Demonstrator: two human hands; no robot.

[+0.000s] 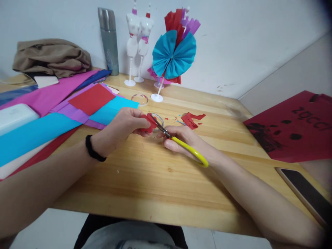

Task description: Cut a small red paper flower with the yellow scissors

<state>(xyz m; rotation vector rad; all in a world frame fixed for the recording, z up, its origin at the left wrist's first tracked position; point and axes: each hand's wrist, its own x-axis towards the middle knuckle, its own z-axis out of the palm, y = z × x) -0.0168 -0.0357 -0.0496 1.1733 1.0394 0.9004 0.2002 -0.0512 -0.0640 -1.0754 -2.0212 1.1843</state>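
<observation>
My left hand pinches a small piece of red paper above the middle of the table. My right hand grips a pair of scissors with yellow handles and dark blades. The blades lie against the red paper; whether they are cutting into it I cannot tell. Behind the paper a tape roll rests on the wood, partly hidden. Red paper scraps lie just beyond my right hand.
Coloured paper sheets cover the left side. White mannequin stands, a blue paper fan figure, a flask and brown cloth line the wall. At right are a phone and a red bag.
</observation>
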